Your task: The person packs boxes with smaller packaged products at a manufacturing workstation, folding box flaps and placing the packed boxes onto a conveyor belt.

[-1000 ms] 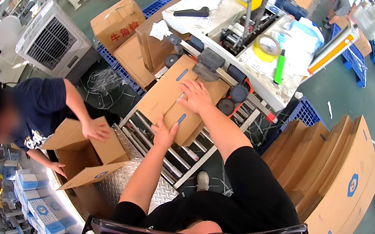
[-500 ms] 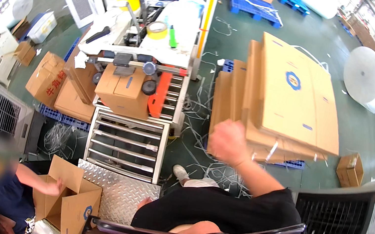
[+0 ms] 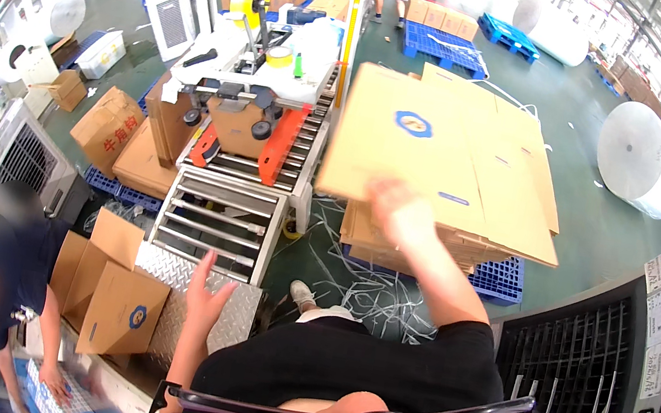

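Observation:
My right hand (image 3: 397, 211) grips the near edge of a flattened cardboard box (image 3: 438, 150), its fingers somewhat blurred. That brown sheet has a blue round mark and lies tilted over a stack of other flattened boxes (image 3: 357, 231), jutting out to the left. My left hand (image 3: 206, 298) is raised over a metal tread plate (image 3: 237, 323); its fingers are spread and hold nothing. Just left of it stands an open-topped cardboard box (image 3: 122, 311) with its flaps up.
A roller conveyor (image 3: 214, 217) leads under a tape sealing machine (image 3: 259, 83), which has a carton (image 3: 236, 126) inside. A co-worker (image 3: 26, 277) at lower left touches a blue-and-white package (image 3: 63, 396). A large black-grilled unit (image 3: 565, 381) stands right. Loose straps (image 3: 367, 297) litter the floor.
The top flattened box has shifted left with my right hand at its edge. My left hand has risen into view, spread. The co-worker's hand has moved from the open box down to the package.

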The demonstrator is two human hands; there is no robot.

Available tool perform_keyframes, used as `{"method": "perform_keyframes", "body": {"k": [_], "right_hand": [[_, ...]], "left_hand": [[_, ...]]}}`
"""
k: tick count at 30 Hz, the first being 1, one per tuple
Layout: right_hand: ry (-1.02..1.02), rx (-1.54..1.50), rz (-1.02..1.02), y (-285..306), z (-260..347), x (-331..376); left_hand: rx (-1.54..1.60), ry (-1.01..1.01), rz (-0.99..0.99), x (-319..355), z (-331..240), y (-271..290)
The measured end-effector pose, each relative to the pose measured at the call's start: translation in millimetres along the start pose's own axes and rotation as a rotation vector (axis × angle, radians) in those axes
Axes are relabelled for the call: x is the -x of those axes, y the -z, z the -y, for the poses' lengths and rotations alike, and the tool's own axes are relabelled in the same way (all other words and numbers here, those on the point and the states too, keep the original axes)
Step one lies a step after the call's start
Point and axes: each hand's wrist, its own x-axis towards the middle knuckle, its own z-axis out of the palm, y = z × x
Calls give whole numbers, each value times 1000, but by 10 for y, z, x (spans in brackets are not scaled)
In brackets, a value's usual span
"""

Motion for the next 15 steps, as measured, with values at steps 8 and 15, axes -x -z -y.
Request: {"method": "perform_keyframes", "body": {"k": [8,15], "right_hand": [[447,-168,-121,758,1300,-880],[688,-154,905,-525,1011,-1554]], "left_hand": [[429,-349,-222,-8,-743,-23],[404,147,-662,1894,-86,1036]]}}
